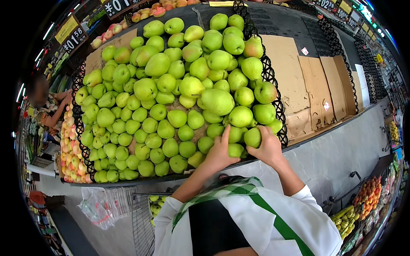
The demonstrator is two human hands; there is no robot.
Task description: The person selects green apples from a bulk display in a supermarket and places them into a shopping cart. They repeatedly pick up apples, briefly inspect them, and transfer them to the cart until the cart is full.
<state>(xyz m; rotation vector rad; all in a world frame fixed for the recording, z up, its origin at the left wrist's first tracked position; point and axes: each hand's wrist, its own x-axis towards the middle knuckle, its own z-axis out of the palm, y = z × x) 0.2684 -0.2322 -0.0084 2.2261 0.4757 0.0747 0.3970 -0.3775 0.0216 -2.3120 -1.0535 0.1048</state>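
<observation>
A wide heap of green pears (158, 64) fills the display bin before me, several of them blushed red. At the heap's front right corner, my left hand (219, 150) has its thumb and index finger spread around a green pear (235, 150) by the bin's front edge. Just to the right, my right hand (268, 145) grips another green pear (252, 137), fingers over its far right side and thumb beneath. More pears lie against the fingertips of both hands. The undersides of the held pears are hidden.
Black lattice dividers (270, 73) flank the heap. Flattened cardboard (285, 76) lines the bin on the right; peaches (72, 144) lie on the left. A wire shopping cart (142, 220) and a white basket (120, 198) stand below. Another person (53, 110) is at the far left.
</observation>
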